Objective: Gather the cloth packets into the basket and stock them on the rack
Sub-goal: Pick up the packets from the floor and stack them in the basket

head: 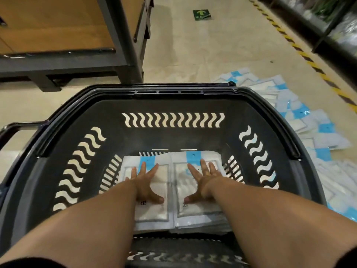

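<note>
- So, where r the cloth packets (152,213) rn?
- Two stacks side by side on the bottom of the black basket (170,91), inner edges touching. White w/ a blue band at the far end. Some print on top, too small to read.
- Hands?
- Both down inside the basket. The left hand (144,182) lies flat on the left stack and the right hand (202,180) flat on the right stack. Fingers straight & spread, thumbs pointing in toward each other.
- Grip?
- Released on both sides. Nothing pinched or curled round, just palms lying on the top packets.
- More stock nearby?
- Yep, loose packets (301,117) on the floor (202,45), just beside the basket's right side, overlapping each other. Same white/blue.
- Rack?
- Dark metal rack (127,45) ahead-left w/ a brown board shelf. Its corner post stands just beyond the basket's far rim.
- Anything else?
- Basket handle (17,126) sticks out on the left. Green arrow sticker (201,14) farther up the floor. Yellow/black stripe (309,60) runs along the right, next to dark shelving (338,26) w/ bagged goods, too blurred to tell what.
</note>
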